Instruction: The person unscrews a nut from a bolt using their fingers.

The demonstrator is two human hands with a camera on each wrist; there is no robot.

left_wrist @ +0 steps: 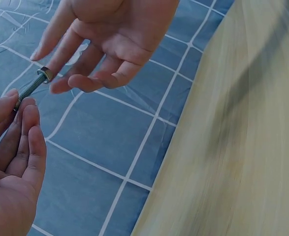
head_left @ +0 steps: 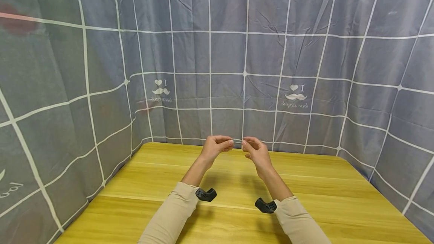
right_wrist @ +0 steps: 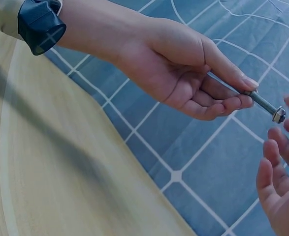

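A silvery threaded bolt (left_wrist: 32, 86) points out from my left hand (head_left: 214, 147), whose thumb and fingers pinch one end of it. At its other end sits a shiny hex piece (right_wrist: 279, 115) with a washer-like ring; whether it is a nut or the bolt's head, I cannot tell. My right hand (head_left: 258, 153) is beside that end. Its thumb and fingers are spread and relaxed, with the fingertips close around the hex piece, seemingly without gripping it. In the head view the bolt (head_left: 237, 141) is only a thin line between the hands.
Both hands are raised over the far edge of a yellow wood-grain table (head_left: 298, 183). A grey curtain (head_left: 227, 52) with white grid lines hangs behind and at both sides. Black devices (head_left: 206, 195) sit at the wrists by the beige sleeves (head_left: 173, 214).
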